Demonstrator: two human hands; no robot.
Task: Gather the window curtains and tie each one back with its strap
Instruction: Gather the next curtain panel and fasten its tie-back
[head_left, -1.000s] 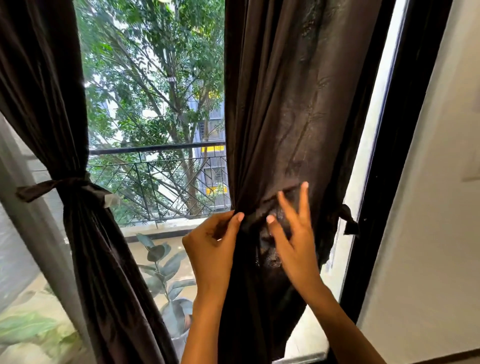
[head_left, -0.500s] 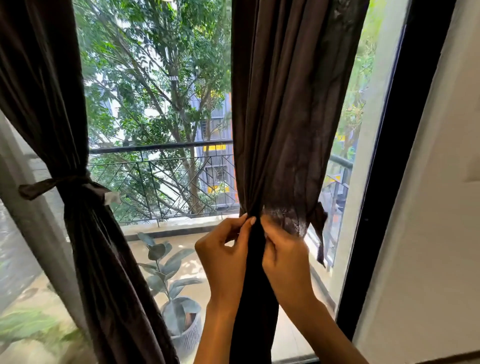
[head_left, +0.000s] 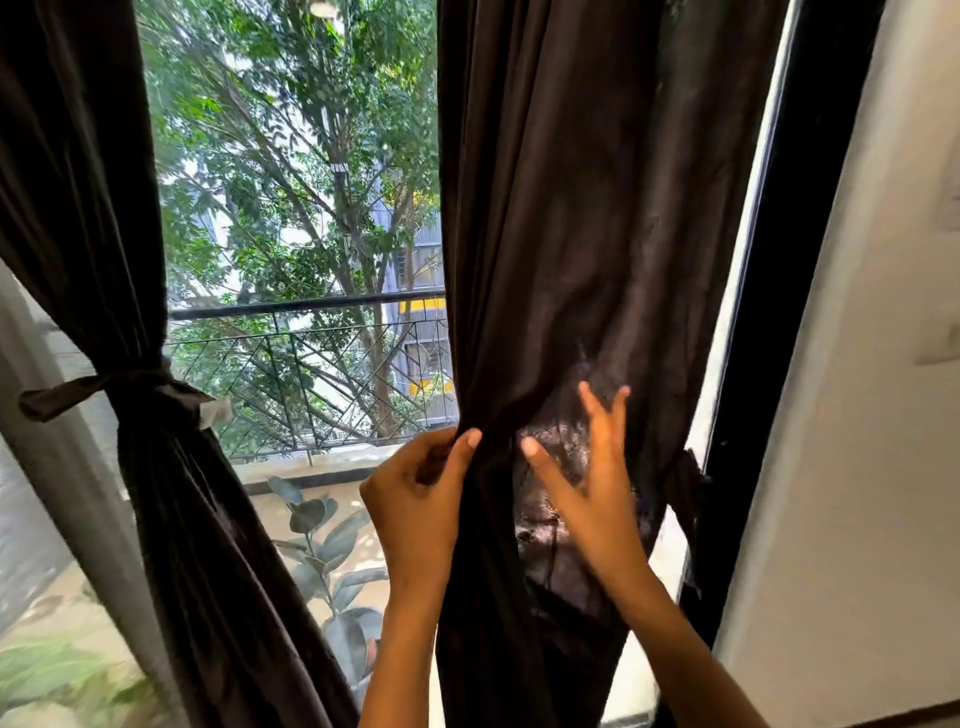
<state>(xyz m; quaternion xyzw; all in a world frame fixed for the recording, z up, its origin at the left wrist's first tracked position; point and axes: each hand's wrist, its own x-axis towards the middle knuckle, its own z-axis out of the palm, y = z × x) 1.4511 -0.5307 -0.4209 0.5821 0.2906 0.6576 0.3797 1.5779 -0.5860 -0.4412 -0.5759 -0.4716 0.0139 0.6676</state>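
Observation:
Two dark brown curtains hang at the window. The left curtain is gathered and tied with its strap at mid height. The right curtain hangs in front of me, spread wide. My left hand pinches a fold at the right curtain's left edge. Fingers spread, my right hand lies flat against the cloth to the right of that fold. A dark strap end of the right curtain hangs at its right edge by the frame.
A black window frame and a white wall stand at the right. Through the glass I see a balcony railing, trees and a potted plant below.
My right hand let go of the gathered fold, opened and moved right across the cloth. The right curtain has spread wider again. My left hand keeps its pinch.

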